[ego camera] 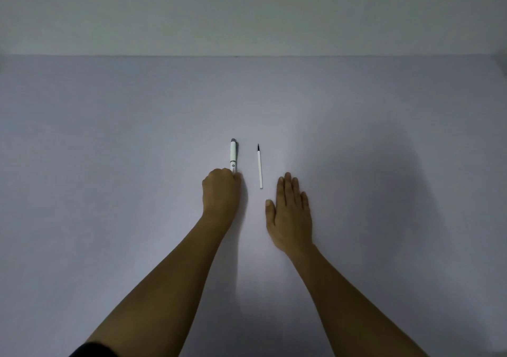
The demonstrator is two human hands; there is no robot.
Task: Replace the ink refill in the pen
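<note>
One white pen (pixel 233 157) with a grey cap lies on the table (pixel 109 151), its near end inside the curled fingers of the left hand (pixel 220 192). One thin white refill (pixel 259 168), dark tip pointing away, lies loose between the hands, just ahead of the right hand (pixel 290 214), which rests flat, fingers together, holding nothing.

The small dark mark on the pen (pixel 233 155) is too small to read.
</note>
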